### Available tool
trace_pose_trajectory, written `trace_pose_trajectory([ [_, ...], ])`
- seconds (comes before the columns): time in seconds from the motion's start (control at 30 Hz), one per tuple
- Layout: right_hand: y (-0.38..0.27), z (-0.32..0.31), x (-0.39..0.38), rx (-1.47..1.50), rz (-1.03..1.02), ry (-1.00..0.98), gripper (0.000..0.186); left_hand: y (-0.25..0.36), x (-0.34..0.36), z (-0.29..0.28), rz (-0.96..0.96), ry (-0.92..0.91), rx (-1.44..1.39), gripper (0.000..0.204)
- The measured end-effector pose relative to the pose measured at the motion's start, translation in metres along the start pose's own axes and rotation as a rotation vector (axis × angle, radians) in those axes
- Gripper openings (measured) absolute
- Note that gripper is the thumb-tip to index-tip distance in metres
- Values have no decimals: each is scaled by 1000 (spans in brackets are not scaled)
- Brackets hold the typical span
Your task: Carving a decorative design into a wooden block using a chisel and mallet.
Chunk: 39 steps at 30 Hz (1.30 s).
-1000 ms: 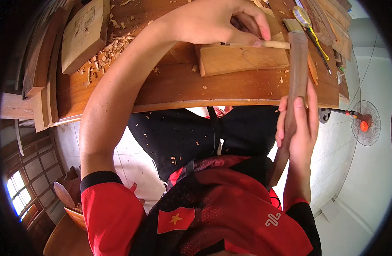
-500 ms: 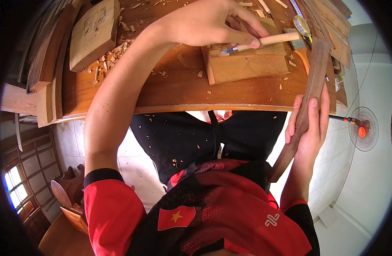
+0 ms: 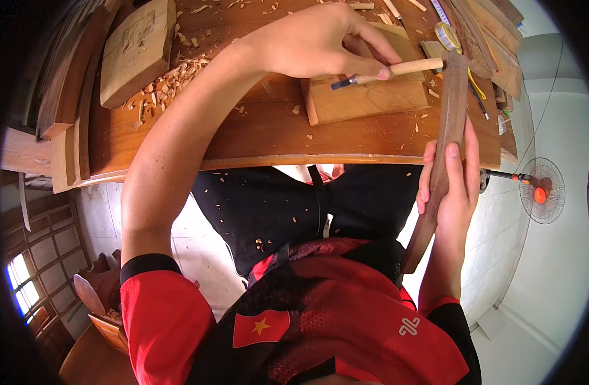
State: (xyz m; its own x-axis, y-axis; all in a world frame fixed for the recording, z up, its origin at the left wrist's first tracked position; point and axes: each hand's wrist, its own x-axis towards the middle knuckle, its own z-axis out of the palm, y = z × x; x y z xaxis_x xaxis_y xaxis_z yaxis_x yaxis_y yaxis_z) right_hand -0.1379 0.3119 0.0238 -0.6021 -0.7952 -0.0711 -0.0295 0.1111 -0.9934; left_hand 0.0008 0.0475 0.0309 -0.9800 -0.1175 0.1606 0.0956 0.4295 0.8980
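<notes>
My left hand [image 3: 336, 48] pinches a small carving chisel [image 3: 412, 68] by its pale round wooden handle, its metal tip pointing left over a light wooden block [image 3: 365, 99]. The handle's butt end is at the upper part of a long dark-brown wooden bar [image 3: 445, 141]; whether they touch I cannot tell. My right hand [image 3: 448, 183] wraps round the lower half of this bar, which stands slanted across the table's front edge, its lower end over my lap. Beside the bar's top lie a brush [image 3: 432, 50] and a yellow tape measure [image 3: 447, 36].
The wooden table [image 3: 275, 147] bears a thick board [image 3: 134, 58], wood shavings [image 3: 166, 86] and stacked planks at left [image 3: 70, 77] and right [image 3: 500, 29]. A standing fan [image 3: 541, 189] is at the right. Carved wooden furniture [image 3: 99, 285] stands lower left.
The chisel's handle has swung out and its metal tip has come into view below my left hand. The dark bar tilted rightward half a second ago and is now more upright again.
</notes>
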Motion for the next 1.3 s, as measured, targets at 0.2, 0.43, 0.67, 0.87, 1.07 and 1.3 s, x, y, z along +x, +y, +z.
trace_pose_trajectory([
  [0.2, 2, 1, 1, -1, -8, -8, 58, -12, 0, 8, 222, 95, 98, 32],
  [0.43, 5, 1, -3, 7, 6, 5, 57, -10, 3, 11, 168, 84, 140, 32],
  [0.67, 6, 0, -5, 11, 13, 4, 56, -10, 1, 15, 271, 105, 89, 33],
  [0.87, 8, -1, -7, 21, 19, 18, 56, -8, 1, 14, 315, 94, 128, 35],
  [1.07, 10, -1, -8, 7, 30, 14, 56, -22, 7, 12, 274, 60, 149, 35],
  [1.3, 13, -1, -11, 26, 19, 1, 57, -1, 2, 3, 229, -48, 70, 32],
])
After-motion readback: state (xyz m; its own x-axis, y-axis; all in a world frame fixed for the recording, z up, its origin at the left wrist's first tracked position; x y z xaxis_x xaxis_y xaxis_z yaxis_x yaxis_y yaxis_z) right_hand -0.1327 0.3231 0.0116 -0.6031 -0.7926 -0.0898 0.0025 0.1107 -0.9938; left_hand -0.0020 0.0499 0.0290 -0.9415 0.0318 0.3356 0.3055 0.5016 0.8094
